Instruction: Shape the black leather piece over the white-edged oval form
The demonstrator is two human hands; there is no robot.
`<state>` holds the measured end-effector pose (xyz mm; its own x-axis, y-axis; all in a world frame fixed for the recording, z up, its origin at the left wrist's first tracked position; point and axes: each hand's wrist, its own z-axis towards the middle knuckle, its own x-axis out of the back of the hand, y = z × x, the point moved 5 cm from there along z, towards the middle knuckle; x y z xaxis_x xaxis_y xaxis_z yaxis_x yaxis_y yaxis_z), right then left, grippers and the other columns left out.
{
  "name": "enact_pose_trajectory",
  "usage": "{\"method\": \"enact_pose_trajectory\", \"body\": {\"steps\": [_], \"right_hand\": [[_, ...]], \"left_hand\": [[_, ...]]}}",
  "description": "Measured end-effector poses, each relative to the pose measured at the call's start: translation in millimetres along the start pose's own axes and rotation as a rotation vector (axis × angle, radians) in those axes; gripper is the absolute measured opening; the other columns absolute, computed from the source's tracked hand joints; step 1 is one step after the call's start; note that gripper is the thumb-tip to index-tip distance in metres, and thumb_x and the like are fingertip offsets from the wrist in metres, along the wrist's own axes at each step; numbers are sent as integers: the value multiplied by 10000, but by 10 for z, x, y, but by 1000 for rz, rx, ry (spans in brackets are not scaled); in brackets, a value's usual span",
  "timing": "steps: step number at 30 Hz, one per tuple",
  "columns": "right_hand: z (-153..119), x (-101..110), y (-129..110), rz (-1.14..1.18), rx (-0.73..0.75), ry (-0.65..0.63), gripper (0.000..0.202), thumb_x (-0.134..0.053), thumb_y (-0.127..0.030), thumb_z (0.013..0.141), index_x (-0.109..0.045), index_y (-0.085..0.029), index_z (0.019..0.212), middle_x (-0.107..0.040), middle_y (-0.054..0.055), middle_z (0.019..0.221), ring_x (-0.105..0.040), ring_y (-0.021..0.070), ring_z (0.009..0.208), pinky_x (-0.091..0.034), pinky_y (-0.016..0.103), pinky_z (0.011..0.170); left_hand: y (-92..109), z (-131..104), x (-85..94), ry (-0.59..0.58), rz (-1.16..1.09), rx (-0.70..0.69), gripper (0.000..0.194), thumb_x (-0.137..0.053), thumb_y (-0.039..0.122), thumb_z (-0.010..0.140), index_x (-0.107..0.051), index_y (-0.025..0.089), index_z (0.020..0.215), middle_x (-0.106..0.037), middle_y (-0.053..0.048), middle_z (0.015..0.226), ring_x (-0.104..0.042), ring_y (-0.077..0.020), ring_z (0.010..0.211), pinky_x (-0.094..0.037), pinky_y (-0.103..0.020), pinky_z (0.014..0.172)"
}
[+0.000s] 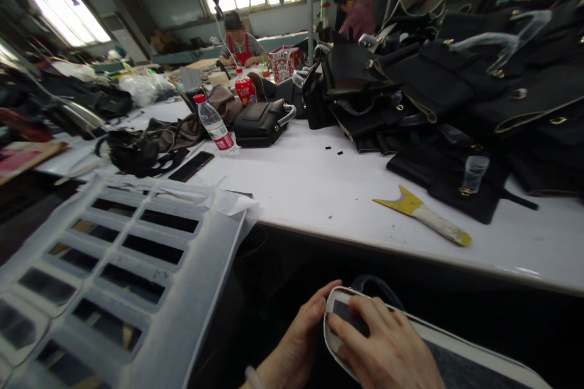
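Grey-faced panel [438, 346] with pale cream border, rounded end, held low in front of table [319, 188] edge, below it. Right hand [387, 346] pressed flat on panel's rounded end, fingers spread; left hand [298, 340] gripping its left edge, thumb at rim. Yellow scraper [422, 213] lying on table above.

No text was legible, red label on the water bottle [214, 124] too blurred to read, print on the red can [245, 89] and patterned box [283, 62] likewise unreadable
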<state>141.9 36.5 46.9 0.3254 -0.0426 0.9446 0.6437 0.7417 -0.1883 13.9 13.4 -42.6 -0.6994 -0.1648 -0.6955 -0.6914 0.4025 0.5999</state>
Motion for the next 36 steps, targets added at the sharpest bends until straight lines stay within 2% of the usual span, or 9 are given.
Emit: {"method": "enact_pose_trajectory", "body": {"steps": [8, 12, 15, 21, 27, 32, 36], "right_hand": [[70, 14, 4, -26, 24, -86, 483, -738, -244, 777, -561, -406, 1196, -619, -23, 1154, -617, 237, 970, -494, 335, 672], [43, 4, 52, -15, 9, -43, 516, -703, -238, 777, -518, -273, 1257, -646, 5, 1115, -633, 233, 936, -531, 343, 706], [2, 10, 84, -23, 17, 0, 459, -673, -275, 804, -510, -196, 1225, -663, 31, 1040, -648, 227, 884, -548, 332, 699], [-40, -13, 102, -97, 55, 19, 352, -590, -315, 868, -522, -187, 1189, -673, 43, 1039, -666, 238, 898, -560, 330, 694], [-13, 29, 68, -91, 63, 53, 270, -454, -375, 969, -532, -187, 1146, -670, 42, 990, -664, 215, 848, -534, 316, 670], [-17, 1, 87, -62, 51, 90, 351, -330, -454, 1017, -547, -201, 1125, -679, 38, 986, -667, 200, 830, -513, 311, 664], [-45, -86, 69, -74, 33, 124, 464, -273, -542, 1014, -577, -213, 1135, -704, 35, 990, -681, 207, 809, -513, 322, 633]], "left_hand": [[38, -7, -37, -22, 17, -10, 511, -668, 405, 880, -590, 151, 1316, -618, -138, 1312, -518, -323, 1267, -324, -436, 1115], [12, 0, -53, -29, 7, -1, 531, -675, 405, 872, -572, 156, 1331, -627, -137, 1298, -537, -324, 1244, -336, -440, 1099], [24, 0, -79, -37, 4, 17, 516, -666, 367, 875, -568, 151, 1333, -642, -139, 1271, -559, -312, 1213, -357, -429, 1075], [85, 12, -82, -26, 13, 56, 516, -673, 305, 854, -567, 151, 1335, -657, -140, 1245, -599, -276, 1144, -378, -397, 1044], [73, -1, -106, -3, 84, 15, 491, -669, 293, 832, -596, 143, 1294, -664, -141, 1220, -575, -317, 1175, -377, -438, 1059], [82, 4, -63, 36, 194, -65, 483, -664, 337, 833, -611, 162, 1280, -654, -131, 1237, -564, -334, 1186, -368, -471, 1077], [107, -20, 6, 22, 290, -50, 531, -701, 414, 789, -635, 178, 1260, -655, -115, 1249, -546, -350, 1219, -335, -506, 1124]]}}
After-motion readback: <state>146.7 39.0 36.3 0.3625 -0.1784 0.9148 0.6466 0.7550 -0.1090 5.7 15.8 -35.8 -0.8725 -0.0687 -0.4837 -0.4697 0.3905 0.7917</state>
